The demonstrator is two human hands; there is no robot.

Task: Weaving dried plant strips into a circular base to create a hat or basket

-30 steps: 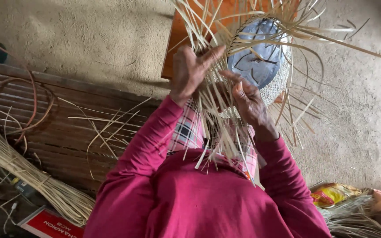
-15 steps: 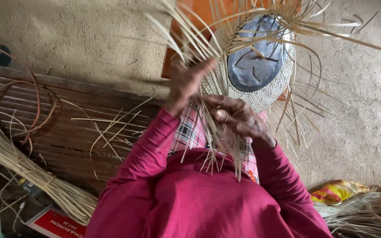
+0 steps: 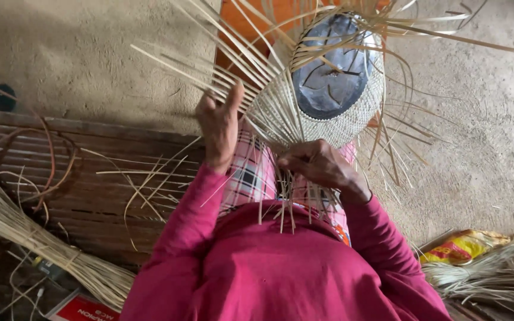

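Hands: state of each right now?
Left hand: open, fingers against the basket's loose strips.
Right hand: closed on strips under the woven basket.

floor [image 3: 90, 65]: bare grey concrete | left: slatted wood bench [image 3: 90, 196] | light: soft, even daylight

Slatted wooden bench [image 3: 99, 196] with loose cane strips [image 3: 144, 178], a tied reed bundle [image 3: 25, 235] across it.

1. A flat red-and-white printed package [image 3: 81, 309] lies at the bottom edge of the view, left of the person.
2. A crumpled yellow-and-red bag [image 3: 460, 247] lies on the floor at lower right.
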